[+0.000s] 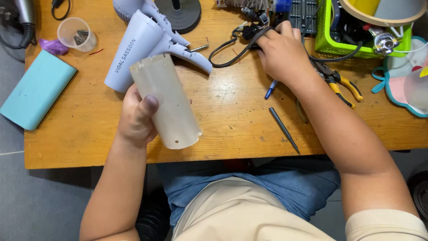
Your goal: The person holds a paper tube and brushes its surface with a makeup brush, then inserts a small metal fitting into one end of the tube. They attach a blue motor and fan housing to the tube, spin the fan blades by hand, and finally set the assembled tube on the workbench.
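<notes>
Nearest the lens: off-white cylindrical tube, held above wooden table, tilted, clasped around its middle by left hand. Likely light, rigid, smooth; best gripped mid-body, away from chipped lower rim. Small hole near bottom edge. Pale lilac hair-dryer shell behind. Right hand closed on black cable.

Two hands are seen: left, right. One cream tube, one hair dryer shell, one pliers, one plastic cup and one green basket are counted.
</notes>
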